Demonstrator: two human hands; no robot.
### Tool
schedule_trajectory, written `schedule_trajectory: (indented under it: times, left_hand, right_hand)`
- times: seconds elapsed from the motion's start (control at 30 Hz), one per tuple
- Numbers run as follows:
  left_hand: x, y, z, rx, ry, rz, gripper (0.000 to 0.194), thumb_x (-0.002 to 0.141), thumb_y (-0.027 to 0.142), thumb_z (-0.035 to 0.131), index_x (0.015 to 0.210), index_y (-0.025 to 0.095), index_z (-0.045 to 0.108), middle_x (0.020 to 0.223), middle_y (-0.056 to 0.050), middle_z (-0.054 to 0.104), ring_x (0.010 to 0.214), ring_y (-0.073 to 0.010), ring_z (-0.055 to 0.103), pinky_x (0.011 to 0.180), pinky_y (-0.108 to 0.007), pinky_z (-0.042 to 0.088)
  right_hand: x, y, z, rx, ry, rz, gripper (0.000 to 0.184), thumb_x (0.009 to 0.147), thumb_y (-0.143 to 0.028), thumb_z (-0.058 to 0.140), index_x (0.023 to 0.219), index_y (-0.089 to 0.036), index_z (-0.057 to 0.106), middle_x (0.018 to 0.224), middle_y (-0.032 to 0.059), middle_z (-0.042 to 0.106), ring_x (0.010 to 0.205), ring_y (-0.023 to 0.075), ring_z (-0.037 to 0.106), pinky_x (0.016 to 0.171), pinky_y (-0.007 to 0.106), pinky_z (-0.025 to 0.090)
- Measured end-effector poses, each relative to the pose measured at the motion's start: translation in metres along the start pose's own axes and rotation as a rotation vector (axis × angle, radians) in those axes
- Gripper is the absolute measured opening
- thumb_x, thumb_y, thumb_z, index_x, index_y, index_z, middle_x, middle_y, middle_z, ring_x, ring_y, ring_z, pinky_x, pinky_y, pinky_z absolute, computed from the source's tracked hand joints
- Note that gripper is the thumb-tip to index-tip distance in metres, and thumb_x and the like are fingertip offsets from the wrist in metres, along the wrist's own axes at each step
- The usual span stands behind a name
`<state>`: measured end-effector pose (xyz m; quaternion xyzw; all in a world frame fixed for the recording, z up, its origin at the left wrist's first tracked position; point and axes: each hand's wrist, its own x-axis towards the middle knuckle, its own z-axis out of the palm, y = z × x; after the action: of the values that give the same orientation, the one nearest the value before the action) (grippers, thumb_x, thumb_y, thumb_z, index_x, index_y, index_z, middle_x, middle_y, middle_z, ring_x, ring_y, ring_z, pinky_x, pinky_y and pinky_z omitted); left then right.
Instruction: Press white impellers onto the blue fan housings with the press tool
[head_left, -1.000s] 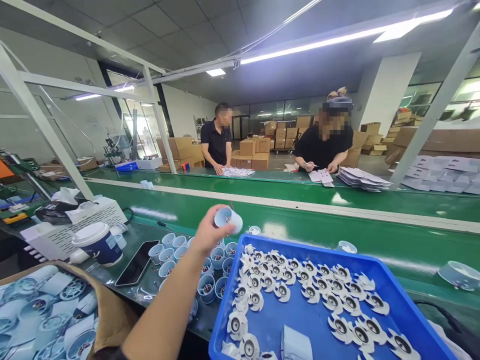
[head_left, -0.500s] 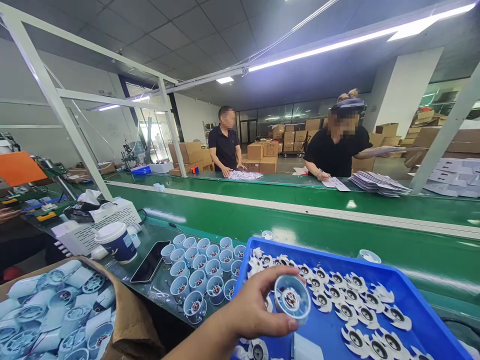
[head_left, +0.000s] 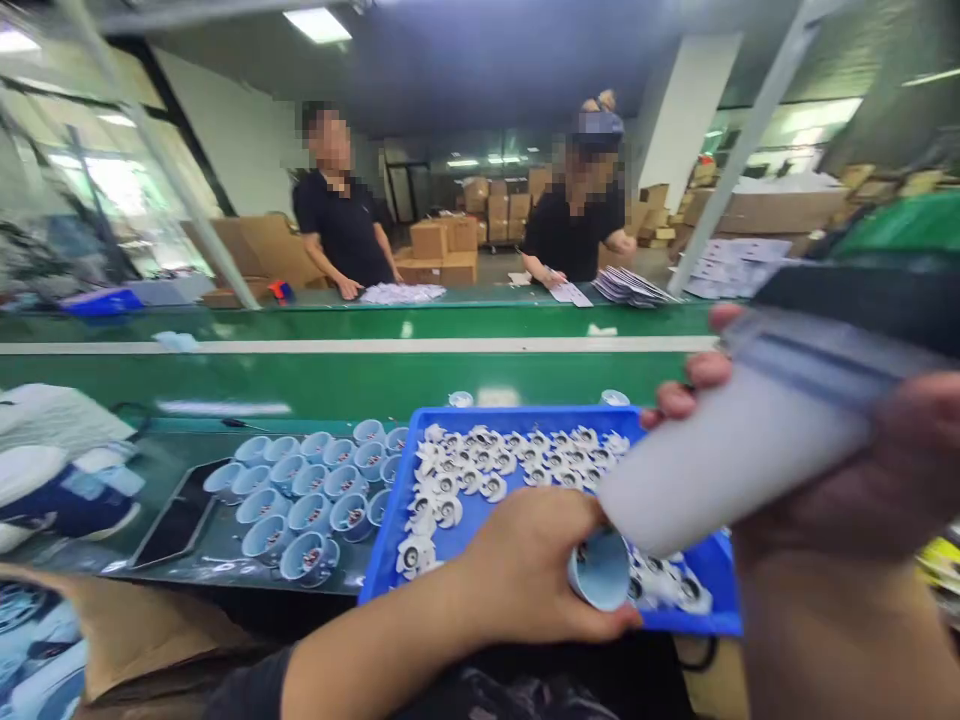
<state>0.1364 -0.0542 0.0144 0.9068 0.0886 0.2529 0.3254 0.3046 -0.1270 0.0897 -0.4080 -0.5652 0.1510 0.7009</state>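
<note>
"Where was the piece you were handling?"

"At about one o'clock from my body. My left grip had closed round a light-blue cup, near side of the blue tray."

"And the other?"

"At two o'clock, my right grip was wrapped round a white cylinder, its end overlapping the cup's rim in view. I couldn't tell whether they touched."

"How far along was it?"

"Partway, I judged. Rows of standing cups with small parts inside covered the bench at ten to eleven o'clock. Fan wheels lay loose in the tray at twelve to one, and the cardboard box at nine held more blue pieces. Plenty seemed left."

"Was the held cup done?"

"I couldn't tell; its inside was too blurred."
</note>
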Motion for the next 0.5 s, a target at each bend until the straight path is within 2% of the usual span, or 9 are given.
schedule_trajectory:
  times: [0.03,0.1,0.17,0.3,0.37,0.5]
  left_hand:
    - [0.002,0.003,0.000,0.002,0.014,-0.007,0.038,0.066,0.036,0.078,0.097,0.018,0.067,0.083,-0.003,0.069,0.073,-0.0187,0.062,0.065,-0.027,0.045]
    - [0.004,0.006,0.000,-0.001,0.051,-0.032,0.037,0.068,0.033,0.076,0.100,0.018,0.066,0.086,-0.003,0.068,0.073,-0.0176,0.060,0.065,-0.026,0.044]
    - [0.003,0.007,-0.001,0.004,0.073,-0.057,0.036,0.070,0.033,0.074,0.102,0.019,0.065,0.089,-0.003,0.067,0.076,-0.0183,0.060,0.069,-0.028,0.045]
    - [0.000,0.007,0.001,0.009,0.066,-0.094,0.031,0.071,0.038,0.073,0.094,0.019,0.065,0.089,-0.004,0.066,0.078,-0.0197,0.060,0.070,-0.030,0.046]
    - [0.000,0.008,0.002,0.010,0.063,-0.090,0.030,0.070,0.039,0.073,0.092,0.019,0.064,0.088,-0.003,0.066,0.078,-0.0200,0.059,0.070,-0.030,0.045]
    - [0.000,0.009,0.003,-0.002,0.053,-0.081,0.030,0.070,0.037,0.074,0.090,0.019,0.063,0.090,-0.003,0.066,0.079,-0.0196,0.060,0.070,-0.029,0.045]
  right_hand:
    - [0.002,-0.003,0.005,0.161,0.069,0.073,0.048,0.086,-0.063,0.053,0.111,-0.022,0.060,0.084,0.0056,0.056,0.067,0.0171,0.062,0.058,0.032,0.057]
    - [0.006,-0.006,0.015,0.356,0.157,0.141,0.047,0.075,-0.057,0.069,0.104,-0.020,0.062,0.080,0.0016,0.057,0.065,0.0144,0.062,0.057,0.028,0.056]
    - [0.007,-0.007,0.019,0.389,0.173,0.138,0.045,0.078,-0.055,0.068,0.103,-0.020,0.061,0.079,-0.0011,0.059,0.064,0.0127,0.062,0.059,0.026,0.056]
    - [0.002,-0.012,0.021,0.433,0.142,0.181,0.045,0.079,-0.057,0.071,0.103,-0.022,0.056,0.080,-0.0020,0.061,0.064,0.0156,0.063,0.062,0.031,0.058]
    - [0.000,-0.016,0.022,0.374,0.166,0.221,0.049,0.079,-0.064,0.068,0.102,-0.023,0.054,0.077,-0.0005,0.060,0.061,0.0180,0.062,0.059,0.034,0.057]
    - [-0.002,-0.024,0.026,0.151,0.197,0.270,0.060,0.082,-0.081,0.046,0.104,-0.025,0.051,0.077,0.0021,0.055,0.063,0.0209,0.060,0.061,0.036,0.056]
